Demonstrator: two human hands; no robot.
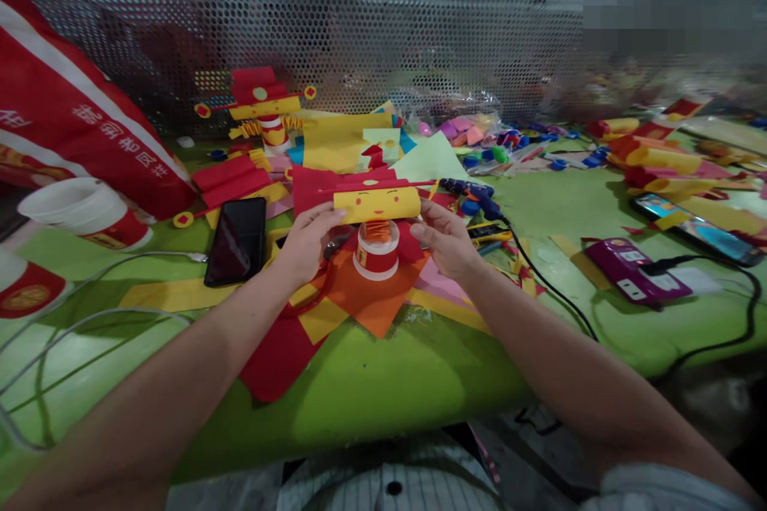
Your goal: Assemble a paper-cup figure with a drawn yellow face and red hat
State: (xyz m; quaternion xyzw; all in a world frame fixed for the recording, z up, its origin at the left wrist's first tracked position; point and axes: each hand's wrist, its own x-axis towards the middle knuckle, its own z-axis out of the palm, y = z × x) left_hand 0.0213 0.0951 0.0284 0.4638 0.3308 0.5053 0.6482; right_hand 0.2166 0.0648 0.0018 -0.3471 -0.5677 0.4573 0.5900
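Note:
A paper figure stands in front of me, with a rolled yellow paper head [377,206] that bears a drawn face and a red paper hat. Below the head, a folded orange paper spring [378,231] joins it to a small red-and-white paper cup [377,262]. My left hand [310,243] pinches the left end of the head. At the other end, the fingers of my right hand [447,239] hold the head's edge, the thumb lower down. Orange paper [377,307] lies beneath the cup.
A similar finished figure [264,104] stands at the back left. Beside my left arm lies a black phone [236,241]. A blue glue gun [473,193] with a black cord lies right of my hands. Paper cups [89,211], a purple power strip [636,271] and paper scraps surround the work.

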